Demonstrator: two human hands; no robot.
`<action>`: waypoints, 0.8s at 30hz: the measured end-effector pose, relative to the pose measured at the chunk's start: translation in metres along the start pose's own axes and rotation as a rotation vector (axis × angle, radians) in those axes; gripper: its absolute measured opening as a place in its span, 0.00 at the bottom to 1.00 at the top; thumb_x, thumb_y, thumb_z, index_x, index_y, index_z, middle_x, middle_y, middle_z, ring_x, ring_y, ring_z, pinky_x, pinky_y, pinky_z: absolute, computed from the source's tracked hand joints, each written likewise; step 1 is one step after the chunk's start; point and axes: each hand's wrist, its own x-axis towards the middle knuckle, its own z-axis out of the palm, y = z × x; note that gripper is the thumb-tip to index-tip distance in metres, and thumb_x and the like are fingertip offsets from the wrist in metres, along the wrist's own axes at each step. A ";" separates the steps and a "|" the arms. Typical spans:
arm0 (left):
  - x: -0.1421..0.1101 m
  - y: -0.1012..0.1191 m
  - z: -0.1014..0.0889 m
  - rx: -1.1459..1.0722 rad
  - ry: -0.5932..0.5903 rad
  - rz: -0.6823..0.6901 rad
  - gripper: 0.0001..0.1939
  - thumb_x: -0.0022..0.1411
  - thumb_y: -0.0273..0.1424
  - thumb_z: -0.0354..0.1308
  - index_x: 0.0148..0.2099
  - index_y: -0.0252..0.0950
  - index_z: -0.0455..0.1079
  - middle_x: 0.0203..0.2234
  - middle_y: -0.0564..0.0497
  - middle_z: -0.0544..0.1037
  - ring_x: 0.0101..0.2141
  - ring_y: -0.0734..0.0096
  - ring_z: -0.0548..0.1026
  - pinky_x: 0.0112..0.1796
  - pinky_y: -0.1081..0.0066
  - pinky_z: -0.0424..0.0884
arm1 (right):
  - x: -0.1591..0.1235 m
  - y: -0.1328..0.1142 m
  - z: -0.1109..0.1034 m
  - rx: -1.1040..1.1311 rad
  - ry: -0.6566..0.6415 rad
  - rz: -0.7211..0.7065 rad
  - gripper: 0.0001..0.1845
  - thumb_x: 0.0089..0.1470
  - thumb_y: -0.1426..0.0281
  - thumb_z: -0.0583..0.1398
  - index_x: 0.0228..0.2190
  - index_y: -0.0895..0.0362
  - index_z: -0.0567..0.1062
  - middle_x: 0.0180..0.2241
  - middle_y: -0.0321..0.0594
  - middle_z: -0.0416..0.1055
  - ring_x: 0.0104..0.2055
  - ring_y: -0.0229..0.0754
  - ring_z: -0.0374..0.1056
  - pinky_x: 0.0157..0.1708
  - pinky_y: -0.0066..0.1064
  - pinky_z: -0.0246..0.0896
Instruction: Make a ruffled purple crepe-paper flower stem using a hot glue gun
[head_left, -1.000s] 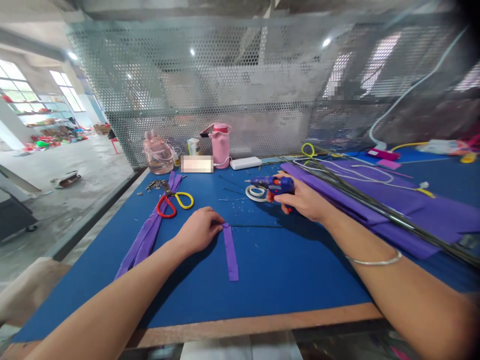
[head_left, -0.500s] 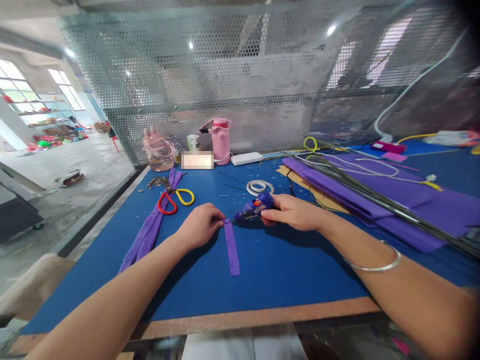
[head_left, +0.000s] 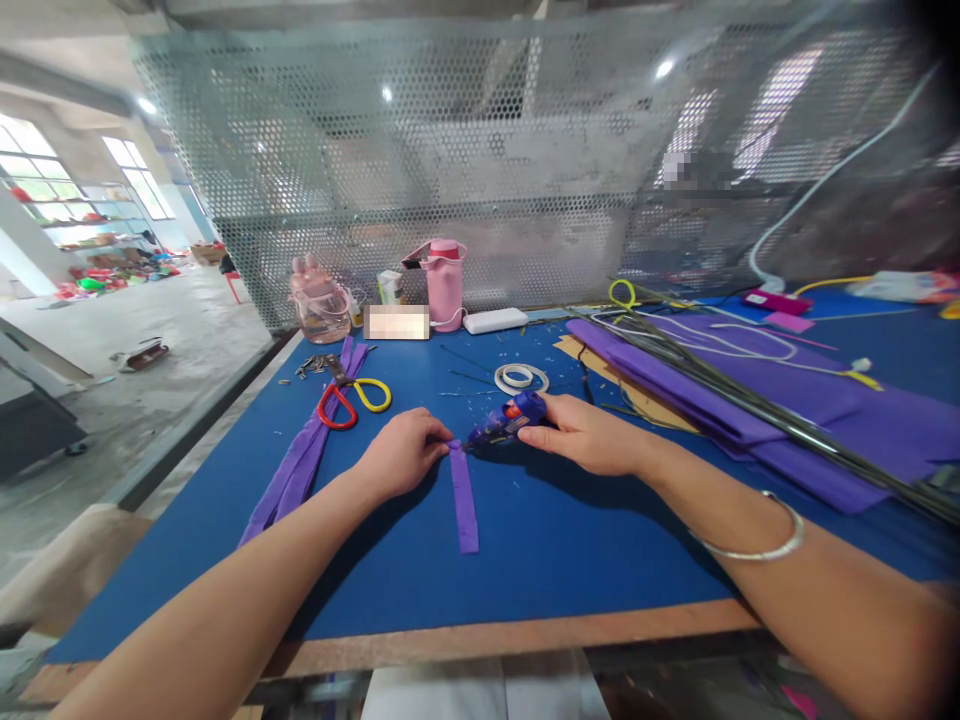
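Thumb and fingers of my left hand [head_left: 405, 452] pinch the upper end of a short purple fabric strip [head_left: 465, 505], whose length lies toward me on the blue tabletop [head_left: 585, 570]. My right hand [head_left: 589, 432] is wrapped round a blue glue gun [head_left: 506, 420]. Its nozzle points left, close to the pinched end of the strip; whether it touches is too small to tell. To the left, scissors [head_left: 354, 402] with one red and one yellow handle rest across longer purple strips [head_left: 300, 470].
Behind my hands lies a white coil [head_left: 520, 378]. A pink thermos [head_left: 445, 285], a clear jug [head_left: 322, 310] and a white power bank [head_left: 496, 320] stand along the mesh panel [head_left: 487, 160]. Purple sheets [head_left: 825, 420] with dark wires across them cover the right side.
The glue gun has shifted very slightly left, its nozzle nearer the strip's upper end. My left hand keeps its pinch, and the view has moved a little.
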 end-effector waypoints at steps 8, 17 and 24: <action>0.001 0.002 0.000 0.001 -0.013 -0.010 0.08 0.60 0.28 0.58 0.41 0.36 0.77 0.36 0.47 0.77 0.37 0.66 0.74 0.40 0.71 0.69 | -0.003 0.000 -0.002 0.088 -0.126 0.010 0.16 0.58 0.60 0.53 0.39 0.60 0.71 0.36 0.42 0.72 0.37 0.43 0.65 0.39 0.33 0.60; 0.000 0.005 -0.001 0.018 -0.010 -0.008 0.08 0.60 0.28 0.58 0.40 0.36 0.78 0.35 0.47 0.77 0.37 0.66 0.75 0.38 0.72 0.69 | -0.006 -0.001 -0.003 -0.013 -0.106 -0.017 0.13 0.58 0.61 0.53 0.32 0.57 0.70 0.27 0.36 0.68 0.28 0.37 0.61 0.29 0.28 0.59; -0.001 0.007 -0.003 0.118 -0.017 0.063 0.11 0.65 0.27 0.52 0.43 0.36 0.76 0.38 0.47 0.78 0.40 0.63 0.74 0.41 0.69 0.67 | -0.006 0.023 -0.017 -0.432 0.166 0.086 0.20 0.60 0.68 0.51 0.54 0.56 0.62 0.44 0.44 0.73 0.43 0.45 0.70 0.41 0.34 0.64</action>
